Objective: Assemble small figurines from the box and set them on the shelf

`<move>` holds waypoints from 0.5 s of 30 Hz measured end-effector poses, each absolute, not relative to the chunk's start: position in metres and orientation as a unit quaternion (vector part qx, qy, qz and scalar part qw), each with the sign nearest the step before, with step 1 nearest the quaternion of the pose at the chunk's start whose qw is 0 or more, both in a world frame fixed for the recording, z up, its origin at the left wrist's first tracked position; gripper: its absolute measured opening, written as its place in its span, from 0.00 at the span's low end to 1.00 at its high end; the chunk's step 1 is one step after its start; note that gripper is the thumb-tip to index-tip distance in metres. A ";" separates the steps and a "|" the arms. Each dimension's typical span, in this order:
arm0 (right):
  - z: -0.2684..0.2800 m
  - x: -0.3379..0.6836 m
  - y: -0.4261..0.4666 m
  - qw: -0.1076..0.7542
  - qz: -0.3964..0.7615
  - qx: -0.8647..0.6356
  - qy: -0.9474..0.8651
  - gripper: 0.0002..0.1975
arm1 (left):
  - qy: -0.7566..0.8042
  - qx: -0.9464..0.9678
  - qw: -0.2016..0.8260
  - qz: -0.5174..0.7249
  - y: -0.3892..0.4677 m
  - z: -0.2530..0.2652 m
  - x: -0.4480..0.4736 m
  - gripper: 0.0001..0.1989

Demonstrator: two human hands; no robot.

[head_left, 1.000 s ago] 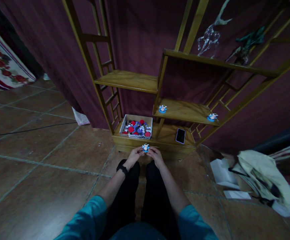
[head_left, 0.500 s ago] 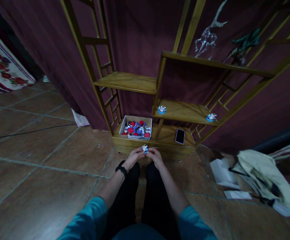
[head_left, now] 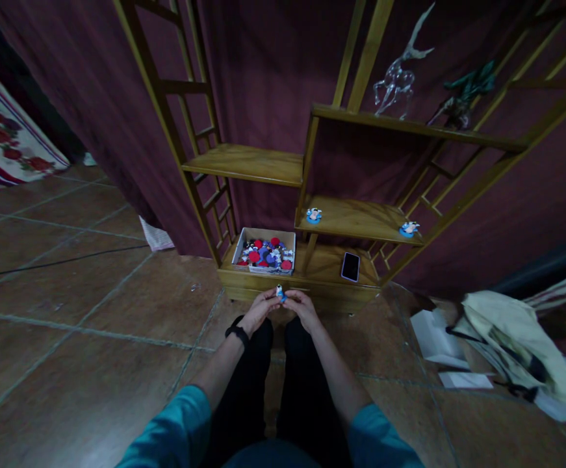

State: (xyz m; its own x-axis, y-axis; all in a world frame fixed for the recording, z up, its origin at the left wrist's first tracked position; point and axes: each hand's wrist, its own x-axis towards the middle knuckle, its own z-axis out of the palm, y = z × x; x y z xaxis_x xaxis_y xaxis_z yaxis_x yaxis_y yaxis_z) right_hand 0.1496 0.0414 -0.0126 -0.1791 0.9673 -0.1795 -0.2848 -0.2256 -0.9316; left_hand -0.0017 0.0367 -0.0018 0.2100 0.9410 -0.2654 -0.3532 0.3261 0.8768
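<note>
While both hands meet in front of the knees, a small blue-based figurine (head_left: 279,293) sits pinched between their fingertips, left hand (head_left: 259,308) on its left side and right hand (head_left: 304,305) on its right, fingers curled in and grasping it, just short of the wooden shelf unit (head_left: 312,276). Against a second ago, the figurine looks tilted onto its edge, showing narrower than the flat face seen earlier; hands barely shifted. Beyond it, on the bottom board, a white box of red and blue pieces (head_left: 264,251) and a phone (head_left: 350,266). Middle shelf carries two similar figurines (head_left: 314,214), well apart.
</note>
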 end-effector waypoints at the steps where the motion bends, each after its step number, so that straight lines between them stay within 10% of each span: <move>1: -0.012 0.149 0.041 0.479 0.654 -0.428 -0.399 0.19 | 0.423 0.341 0.698 0.466 0.037 -0.002 -0.002 0.14; 15: -0.014 0.146 0.038 0.491 0.634 -0.437 -0.407 0.20 | 0.390 0.260 0.752 0.464 0.039 -0.003 -0.006 0.10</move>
